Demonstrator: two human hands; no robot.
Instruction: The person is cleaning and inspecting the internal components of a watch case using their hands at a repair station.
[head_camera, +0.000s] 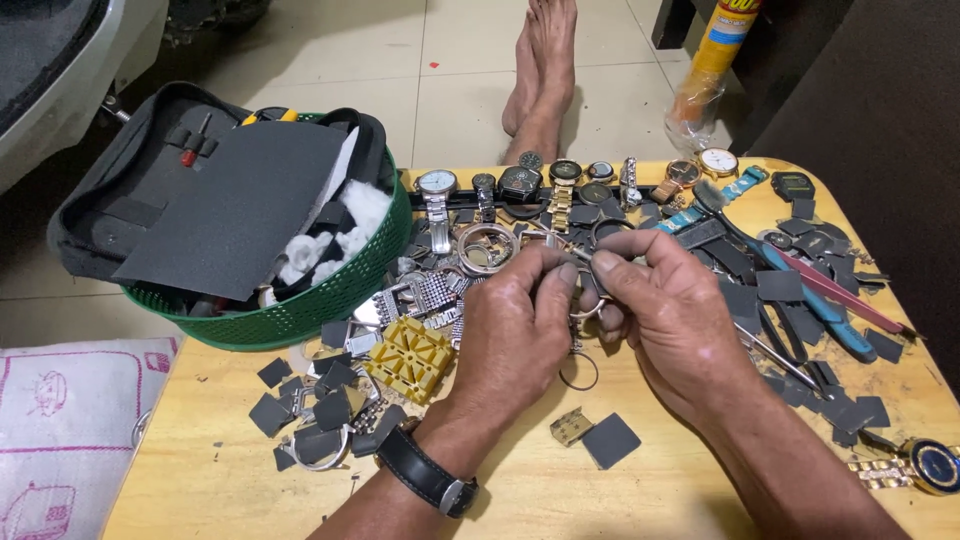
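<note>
While a yellow-and-orange spray can (722, 40) stands on the floor past the table's far edge, both hands meet above the cluttered light wooden table (520, 490). Left hand (512, 335) and right hand (668, 312) pinch a small silver watch case (583, 300); its orientation is unclear. Bare wood lies nearest the viewer.

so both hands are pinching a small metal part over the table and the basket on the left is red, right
Not quite: the basket is green, not red, as the head view shows. The rest holds: the left hand and right hand pinch a small metal part over the table.
</note>
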